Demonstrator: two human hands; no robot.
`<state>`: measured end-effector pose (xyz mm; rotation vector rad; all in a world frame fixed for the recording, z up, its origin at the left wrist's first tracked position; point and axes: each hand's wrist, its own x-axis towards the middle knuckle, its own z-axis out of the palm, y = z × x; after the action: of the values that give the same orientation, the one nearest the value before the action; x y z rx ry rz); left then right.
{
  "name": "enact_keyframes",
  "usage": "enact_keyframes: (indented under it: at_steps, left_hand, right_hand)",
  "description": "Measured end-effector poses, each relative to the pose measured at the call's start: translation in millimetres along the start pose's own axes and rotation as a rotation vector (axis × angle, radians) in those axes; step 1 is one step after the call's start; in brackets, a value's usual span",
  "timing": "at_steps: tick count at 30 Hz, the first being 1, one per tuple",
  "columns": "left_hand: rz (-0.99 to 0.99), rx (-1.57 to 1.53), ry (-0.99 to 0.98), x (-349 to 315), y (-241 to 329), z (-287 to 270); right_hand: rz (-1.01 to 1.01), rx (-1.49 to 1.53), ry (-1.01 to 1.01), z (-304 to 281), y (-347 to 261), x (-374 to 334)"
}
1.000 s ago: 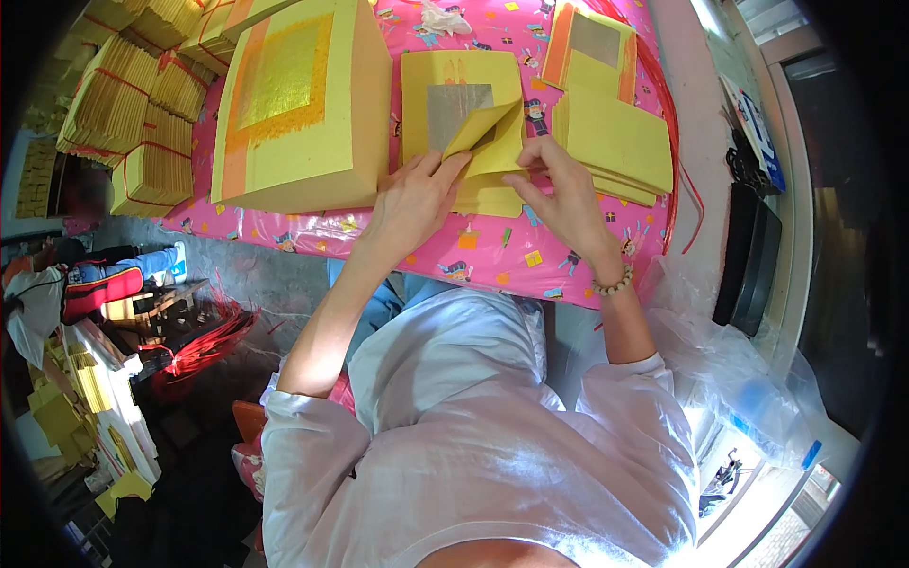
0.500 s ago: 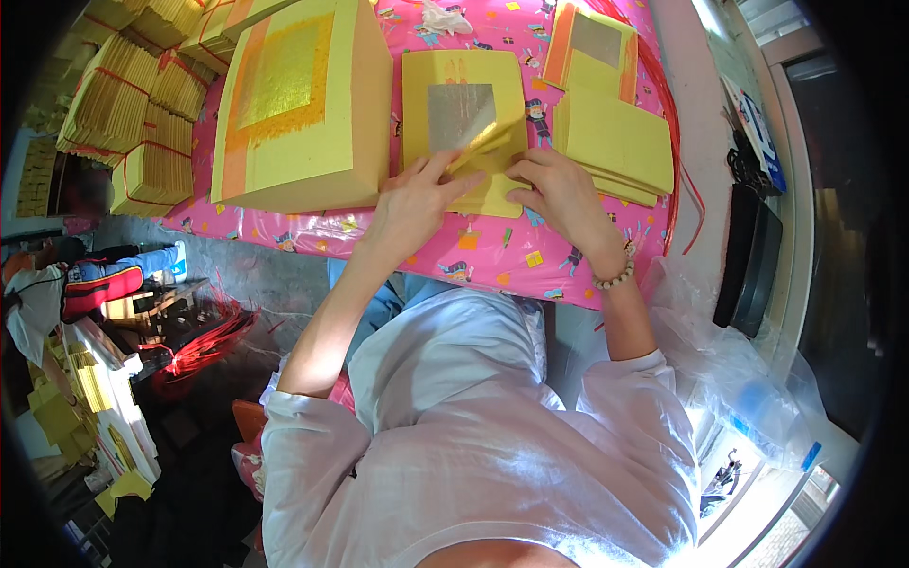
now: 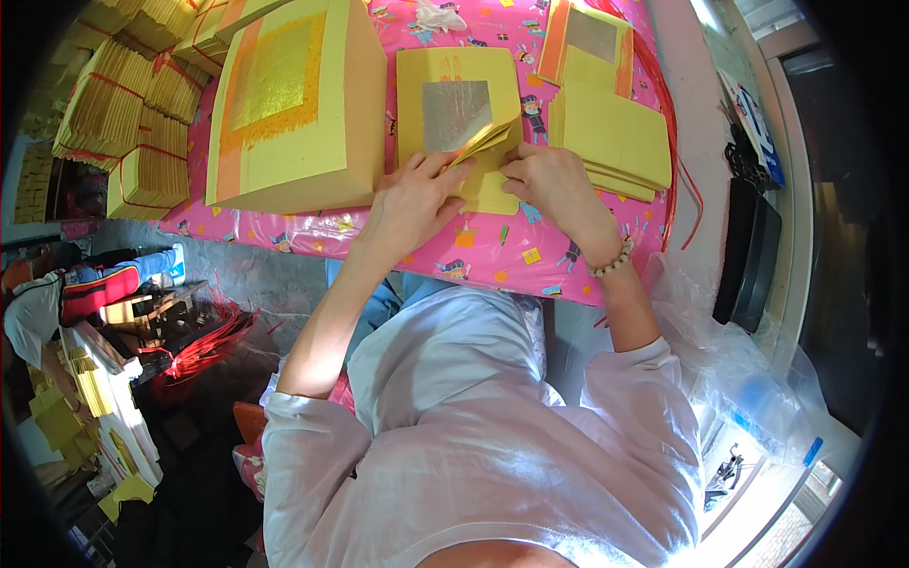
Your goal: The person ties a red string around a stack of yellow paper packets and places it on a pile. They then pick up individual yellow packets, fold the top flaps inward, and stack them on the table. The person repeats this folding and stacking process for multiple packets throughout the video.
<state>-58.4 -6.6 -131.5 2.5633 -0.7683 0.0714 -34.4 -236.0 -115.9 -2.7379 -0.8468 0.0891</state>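
In front of me lies a small stack of yellow paper sheets with a silver foil square. Its lower right corner is curled up in a thin fan of edges. My left hand has its bent fingers against this curled corner, thumb below. Over the stack's right edge, my right hand, with a beaded bracelet on its wrist, has its fingertips drawn together at the paper; what exactly they pinch is partly hidden.
A tall block of yellow paper with gold foil stands left. Folded yellow sheets lie right, near red ties. The pink patterned tablecloth covers the table. Tied bundles stand far left; another person is beyond.
My right fingers have drawn closer together at the stack's right edge. The left hand stays at the curled corner, its fingers shifted slightly. The whole view has moved a little.
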Motion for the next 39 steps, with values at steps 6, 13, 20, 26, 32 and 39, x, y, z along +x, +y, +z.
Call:
enact_keyframes:
  at_steps: [6,13,20,26,32,39]
  left_hand:
    - [-0.010,-0.048,0.000,1,-5,1]
    - [-0.017,-0.048,-0.004,2,-5,0]
    - [-0.027,-0.026,0.009,-1,-3,0]
    - [0.012,0.116,-0.015,-1,3,2]
    - [-0.003,0.025,0.145,-1,11,4]
    - [-0.152,0.021,0.261,8,13,18]
  right_hand:
    - [0.007,0.001,0.000,0,-1,1]
    - [0.032,0.033,-0.006,-6,-2,1]
    - [0.077,0.261,0.173,-28,-11,-15]
    - [0.015,0.085,0.231,-14,-7,-14]
    - [-0.082,0.133,0.438,-19,-13,-1]
    - [0.002,0.513,0.606,-17,-18,9]
